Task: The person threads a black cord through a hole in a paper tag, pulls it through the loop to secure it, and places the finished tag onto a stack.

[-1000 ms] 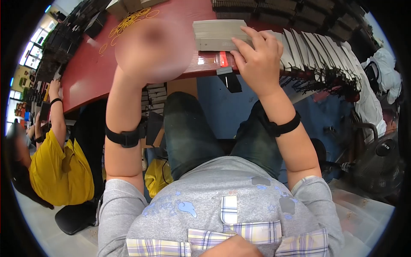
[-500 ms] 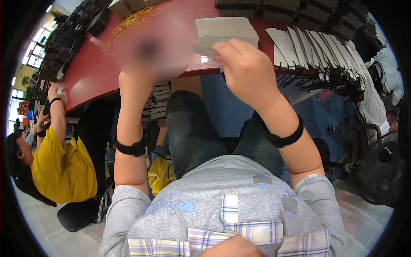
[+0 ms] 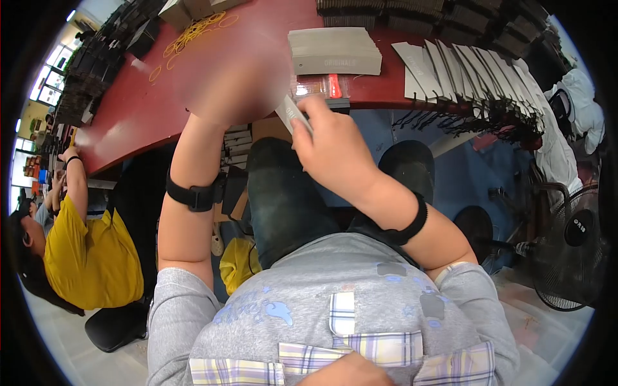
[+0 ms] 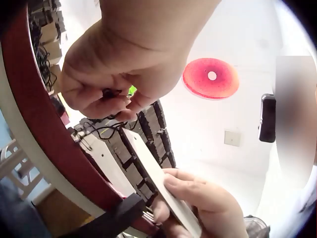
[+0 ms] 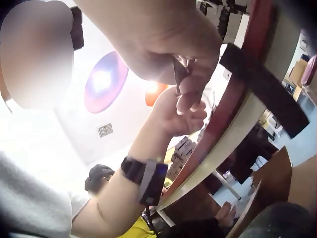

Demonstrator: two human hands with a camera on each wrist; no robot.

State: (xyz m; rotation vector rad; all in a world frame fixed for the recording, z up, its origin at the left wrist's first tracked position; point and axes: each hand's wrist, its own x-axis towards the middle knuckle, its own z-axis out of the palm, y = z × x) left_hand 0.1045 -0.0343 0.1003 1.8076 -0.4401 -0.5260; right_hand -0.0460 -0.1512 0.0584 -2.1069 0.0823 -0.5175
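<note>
My right hand (image 3: pixel 335 141) pinches a flat grey printed card (image 3: pixel 291 114) just off the table's front edge. In the left wrist view this card (image 4: pixel 161 181) has a small hole near its far end, which lies right by my left fingertips. My left hand (image 4: pixel 114 74) has curled fingers pinching thin black cord (image 4: pixel 106 128); in the head view a blur covers this hand. The right wrist view shows the card (image 5: pixel 179 74) edge-on between thumb and fingers. Beyond the hands stands a stack of matching cards (image 3: pixel 338 61) with "ORIGINALS" on its front.
A row of overlapping cards (image 3: pixel 450 71) lies right on the red table (image 3: pixel 138 96), their black cords (image 3: pixel 476 122) hanging over the edge. Yellow rubber bands (image 3: pixel 201 32) lie back left. Dark stacks (image 3: pixel 412 16) line the back. A fan (image 3: pixel 573 238) stands right; a person in yellow (image 3: pixel 93 257) sits left.
My right hand has left the card stack with one card and moved left and toward my body, bringing the card beside my left hand. The left forearm has shifted only slightly.
</note>
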